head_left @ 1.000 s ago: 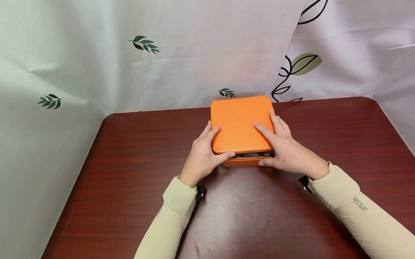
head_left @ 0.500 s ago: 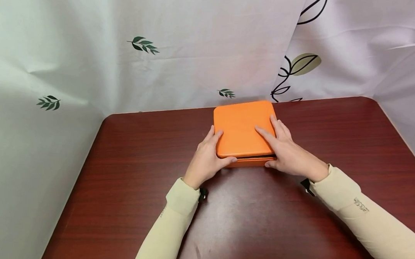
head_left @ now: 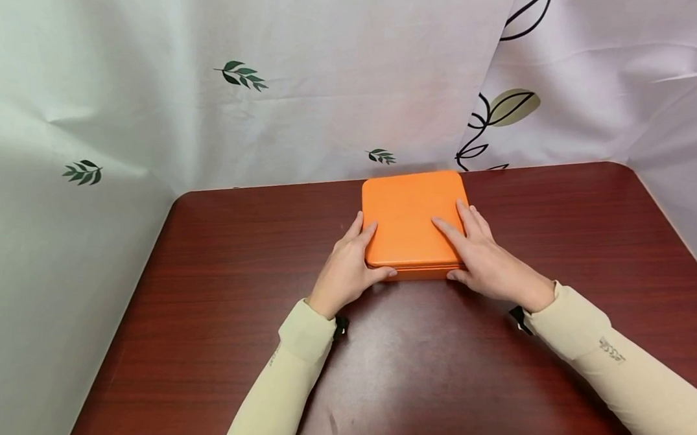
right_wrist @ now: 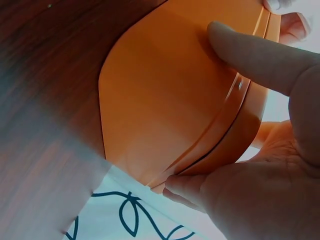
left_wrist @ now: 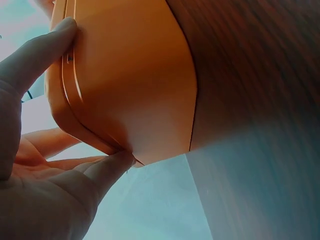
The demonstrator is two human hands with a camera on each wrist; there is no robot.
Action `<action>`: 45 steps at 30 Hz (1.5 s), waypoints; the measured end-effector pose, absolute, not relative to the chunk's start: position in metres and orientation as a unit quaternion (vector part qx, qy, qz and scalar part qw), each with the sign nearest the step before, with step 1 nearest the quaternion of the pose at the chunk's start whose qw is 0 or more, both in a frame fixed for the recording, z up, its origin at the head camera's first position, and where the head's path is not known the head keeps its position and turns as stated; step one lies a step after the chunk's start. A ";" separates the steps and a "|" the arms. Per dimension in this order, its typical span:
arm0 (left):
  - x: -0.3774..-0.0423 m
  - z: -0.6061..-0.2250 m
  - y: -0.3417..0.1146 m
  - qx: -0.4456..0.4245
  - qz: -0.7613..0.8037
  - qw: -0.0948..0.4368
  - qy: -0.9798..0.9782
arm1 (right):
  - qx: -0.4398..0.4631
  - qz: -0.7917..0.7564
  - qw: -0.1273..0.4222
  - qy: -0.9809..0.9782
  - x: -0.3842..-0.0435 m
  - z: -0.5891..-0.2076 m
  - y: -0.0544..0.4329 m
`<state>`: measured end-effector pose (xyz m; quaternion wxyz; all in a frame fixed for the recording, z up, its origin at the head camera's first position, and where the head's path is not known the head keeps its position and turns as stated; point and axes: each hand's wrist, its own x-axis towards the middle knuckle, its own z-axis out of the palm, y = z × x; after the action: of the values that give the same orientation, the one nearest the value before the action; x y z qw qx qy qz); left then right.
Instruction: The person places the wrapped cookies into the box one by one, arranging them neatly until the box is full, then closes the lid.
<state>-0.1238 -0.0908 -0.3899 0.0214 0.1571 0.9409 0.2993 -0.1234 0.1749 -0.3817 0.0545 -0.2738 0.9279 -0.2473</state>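
A square orange box (head_left: 423, 274) with rounded corners stands at the far side of the table, its orange lid (head_left: 413, 217) sitting level on top. My left hand (head_left: 344, 266) holds the lid at its left front corner, thumb at the front and fingers along the left side and top edge. On the opposite side my right hand (head_left: 489, 259) grips the lid, thumb on the box's front, one finger lying across the top. Both wrist views show a thin seam between lid and box wall (left_wrist: 135, 75), with fingertips right at it. The inside of the box is hidden.
The dark red wooden table (head_left: 253, 252) has rounded back corners. White fabric (head_left: 332, 61) printed with leaves hangs close behind the box and along both sides. Beige sleeves cover both forearms.
The lid has come down and slightly right and nearer, both hands moving with it. The dark gap at the front, which showed contents one second ago, has closed to a thin line.
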 end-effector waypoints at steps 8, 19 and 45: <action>-0.122 -0.393 -0.093 0.175 0.280 0.002 0.944 | -0.279 -0.224 0.045 0.933 -0.121 -0.384 0.175; -0.120 -0.393 -0.097 0.186 0.297 0.012 0.936 | -0.283 -0.204 0.036 0.937 -0.120 -0.384 0.178; -0.171 -0.381 -0.120 0.187 0.274 0.027 0.943 | -0.247 -0.220 0.077 0.941 -0.142 -0.365 0.179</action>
<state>-0.1712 -0.1198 -0.3808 0.0266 0.1874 0.9429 0.2742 -0.1418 0.1795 -0.3650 0.0769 -0.2470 0.9407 -0.2195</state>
